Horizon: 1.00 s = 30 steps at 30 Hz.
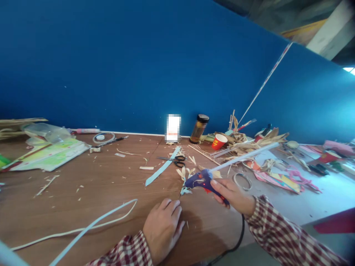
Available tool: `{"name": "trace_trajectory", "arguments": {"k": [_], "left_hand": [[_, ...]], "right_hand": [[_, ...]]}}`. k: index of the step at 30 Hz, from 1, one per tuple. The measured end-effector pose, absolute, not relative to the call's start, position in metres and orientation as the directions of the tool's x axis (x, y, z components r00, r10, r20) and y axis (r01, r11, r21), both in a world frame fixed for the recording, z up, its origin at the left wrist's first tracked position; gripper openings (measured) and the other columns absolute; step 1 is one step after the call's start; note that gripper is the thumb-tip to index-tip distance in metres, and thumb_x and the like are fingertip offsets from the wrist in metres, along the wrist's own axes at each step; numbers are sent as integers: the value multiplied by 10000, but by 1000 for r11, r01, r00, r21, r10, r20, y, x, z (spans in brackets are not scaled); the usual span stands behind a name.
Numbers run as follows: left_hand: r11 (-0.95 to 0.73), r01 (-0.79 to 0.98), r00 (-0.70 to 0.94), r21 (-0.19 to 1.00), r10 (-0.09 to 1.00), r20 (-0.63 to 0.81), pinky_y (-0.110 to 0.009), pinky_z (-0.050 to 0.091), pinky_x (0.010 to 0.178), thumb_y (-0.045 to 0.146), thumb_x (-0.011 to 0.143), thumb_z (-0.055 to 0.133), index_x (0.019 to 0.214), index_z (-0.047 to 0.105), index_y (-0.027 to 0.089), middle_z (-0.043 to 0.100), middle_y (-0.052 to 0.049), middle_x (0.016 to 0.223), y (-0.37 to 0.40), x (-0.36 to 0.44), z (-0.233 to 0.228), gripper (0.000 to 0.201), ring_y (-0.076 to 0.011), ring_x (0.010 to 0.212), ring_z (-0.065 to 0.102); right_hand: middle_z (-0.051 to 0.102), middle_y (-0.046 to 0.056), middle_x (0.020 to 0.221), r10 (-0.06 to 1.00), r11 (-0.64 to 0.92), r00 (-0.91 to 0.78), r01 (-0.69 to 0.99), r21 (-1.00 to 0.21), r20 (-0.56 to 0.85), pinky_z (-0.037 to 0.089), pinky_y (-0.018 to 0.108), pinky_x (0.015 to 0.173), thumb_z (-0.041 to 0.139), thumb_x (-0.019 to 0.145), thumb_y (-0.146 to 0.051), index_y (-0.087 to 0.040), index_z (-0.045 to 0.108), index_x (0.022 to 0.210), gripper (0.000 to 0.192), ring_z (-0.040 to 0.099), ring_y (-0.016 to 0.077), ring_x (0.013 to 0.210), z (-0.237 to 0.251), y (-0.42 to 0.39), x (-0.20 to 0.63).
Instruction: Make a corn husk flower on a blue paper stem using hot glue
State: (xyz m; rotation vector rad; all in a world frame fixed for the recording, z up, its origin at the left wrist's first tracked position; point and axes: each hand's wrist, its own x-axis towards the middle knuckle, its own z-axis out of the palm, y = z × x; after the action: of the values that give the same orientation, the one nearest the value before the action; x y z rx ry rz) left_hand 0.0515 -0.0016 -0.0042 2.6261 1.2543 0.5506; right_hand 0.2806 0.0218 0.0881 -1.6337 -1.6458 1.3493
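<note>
On the table, near edge: both hands at work beside a small straw piece
Wall: blue wall behind the whole scene; a thin white strip runs up it at right
Table: brown wooden table; surface littered with straw chips and shavings
Paper stack: green and white sheets at far left, under a crumpled clear plastic bag
Straw heap: pile of dried husks and sticks at far right of the wood, beside a red paper cup lying tilted; dark jar just left of the cup
Long strips: pale cord and a light blue strip lie curved across the near left of the table
Blue band: flat pale blue strip lying diagonally at centre; black-handled scissors across its upper end
Right hand: right hand wrapped shut around the grip of a blue glue gun; white glue stick juts from its back; red light lit; black cable drops off the table edge
Left hand: left hand palm down on the table, fingers loosely together; fingertips press on a thin stem
Workpiece: small straw flower with pale petals; lies just beyond the left fingertips; glue gun nozzle right at it; contact cannot be told
Ring: small wire ring flat on the table, right of the gun
</note>
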Motion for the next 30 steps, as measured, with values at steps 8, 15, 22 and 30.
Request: {"name": "trace_trajectory", "arguments": {"k": [8, 15, 22, 30], "left_hand": [[-626, 728, 593, 281, 780, 201, -421, 454, 795, 284, 830, 454, 1067, 569, 196, 591, -73, 1134, -2, 53, -4, 278, -267, 991, 507], [-624, 725, 592, 291, 781, 199, -436, 460, 784, 278, 825, 462, 1053, 574, 191, 592, -74, 1128, -3, 54, -4, 268, -272, 992, 506], [-627, 729, 591, 276, 779, 209, -417, 452, 797, 273, 828, 461, 1054, 577, 185, 589, -81, 1127, -2, 55, -3, 268, -260, 992, 501], [-621, 732, 585, 280, 784, 208, -421, 452, 803, 276, 840, 442, 1059, 568, 186, 588, -56, 1135, -4, 55, -3, 269, -251, 993, 496]], "right_hand": [[493, -22, 483, 918, -74, -230, 699, -711, -323, 354, 207, 415, 377, 837, -548, -184, 491, 605, 446, 456, 84, 413, 93, 29, 273], [505, -10, 474, 931, -45, -212, 741, -670, -297, 384, 254, 465, 374, 824, -568, -196, 475, 573, 460, 480, 114, 418, 96, 31, 269], [536, 6, 501, 927, -1, -229, 792, -611, -298, 406, 254, 495, 333, 852, -554, -189, 494, 625, 459, 510, 121, 451, 89, 31, 272], [533, 0, 534, 909, -14, -230, 817, -577, -347, 410, 246, 503, 302, 869, -544, -178, 485, 678, 452, 509, 109, 460, 91, 32, 272]]}}
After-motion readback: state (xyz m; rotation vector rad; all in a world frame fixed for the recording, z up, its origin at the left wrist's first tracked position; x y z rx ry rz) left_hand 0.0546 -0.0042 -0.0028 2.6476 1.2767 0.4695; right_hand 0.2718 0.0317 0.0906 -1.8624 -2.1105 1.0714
